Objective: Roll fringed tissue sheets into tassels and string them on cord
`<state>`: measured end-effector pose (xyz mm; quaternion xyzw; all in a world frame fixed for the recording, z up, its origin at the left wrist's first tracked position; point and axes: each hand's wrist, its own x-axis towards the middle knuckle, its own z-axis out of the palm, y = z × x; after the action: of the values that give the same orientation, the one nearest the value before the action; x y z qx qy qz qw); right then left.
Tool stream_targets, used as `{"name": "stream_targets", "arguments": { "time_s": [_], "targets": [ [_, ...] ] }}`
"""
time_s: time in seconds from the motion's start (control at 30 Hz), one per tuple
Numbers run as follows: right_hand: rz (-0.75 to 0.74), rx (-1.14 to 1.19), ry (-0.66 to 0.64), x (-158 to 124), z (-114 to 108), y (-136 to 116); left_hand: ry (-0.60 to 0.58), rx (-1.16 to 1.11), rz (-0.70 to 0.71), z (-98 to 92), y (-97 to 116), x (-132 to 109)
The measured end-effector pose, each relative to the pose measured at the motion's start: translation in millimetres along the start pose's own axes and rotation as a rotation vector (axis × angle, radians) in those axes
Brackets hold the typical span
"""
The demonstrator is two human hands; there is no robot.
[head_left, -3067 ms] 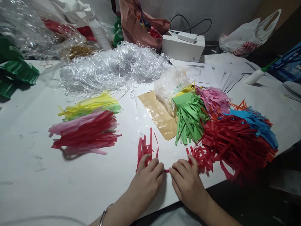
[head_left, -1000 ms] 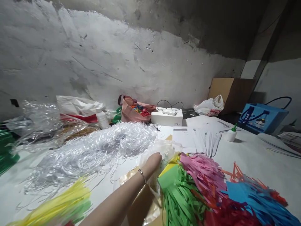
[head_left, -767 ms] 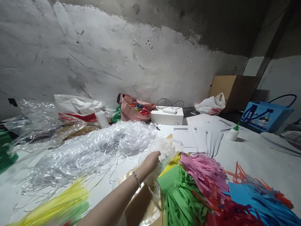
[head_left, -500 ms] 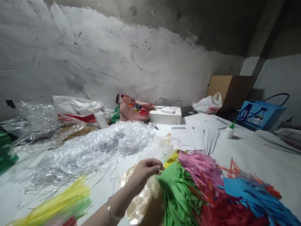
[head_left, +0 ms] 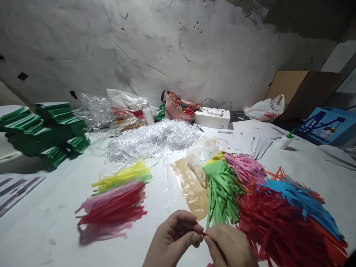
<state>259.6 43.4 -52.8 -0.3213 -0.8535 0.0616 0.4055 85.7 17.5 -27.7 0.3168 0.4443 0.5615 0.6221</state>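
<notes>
My left hand (head_left: pixel 174 239) and my right hand (head_left: pixel 229 246) meet low in the view, fingertips pinched together on a small piece of red paper (head_left: pixel 204 234). A little red shows under the right hand at the bottom edge. Just beyond lie green fringed paper (head_left: pixel 222 187), a big heap of red fringed paper (head_left: pixel 278 222), pink fringe (head_left: pixel 244 168) and blue fringe (head_left: pixel 302 198). A gold foil sheet (head_left: pixel 191 189) lies in front of my hands with a clear plastic bag (head_left: pixel 201 154) on it.
Finished tassels in yellow (head_left: pixel 122 176) and red and pink (head_left: pixel 114 207) lie to the left. A mound of clear plastic strips (head_left: pixel 152 139), green paper stacks (head_left: pixel 41 126), a white box (head_left: pixel 213 118), a glue bottle (head_left: pixel 285 141) and white sheets (head_left: pixel 250 142) stand farther back.
My left hand has drawn back from the plastic bag to the near edge and met my right hand on the red piece. The view has tilted down and turned left.
</notes>
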Motion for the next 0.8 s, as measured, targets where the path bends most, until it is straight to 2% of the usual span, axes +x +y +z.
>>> {"name": "stream_targets", "arguments": {
  "time_s": [0.13,0.27,0.4,0.57,0.7,0.8],
  "targets": [
    [-0.065,0.008,-0.070,-4.0,-0.6,-15.5,0.106,0.087,0.093,-1.9,0.4,-30.4],
    [-0.067,0.057,-0.141,-0.8,-9.9,-27.8,0.112,0.110,0.159,-5.1,-5.1,-45.6],
    [-0.082,0.076,-0.209,-0.7,-18.1,-36.4,0.058,0.124,0.156,-8.5,-15.0,-52.4],
    [0.022,0.060,-0.212,-7.1,-21.0,-45.3,0.120,0.203,0.232,-7.2,-25.8,-58.7],
    [0.077,0.156,-0.241,-16.6,-16.4,-42.9,0.123,0.211,0.238,-11.2,-32.5,-61.6],
    [0.097,0.182,-0.259,-28.1,-7.1,-34.4,0.098,0.135,0.208,-15.3,-38.9,-60.3]
  ]
}}
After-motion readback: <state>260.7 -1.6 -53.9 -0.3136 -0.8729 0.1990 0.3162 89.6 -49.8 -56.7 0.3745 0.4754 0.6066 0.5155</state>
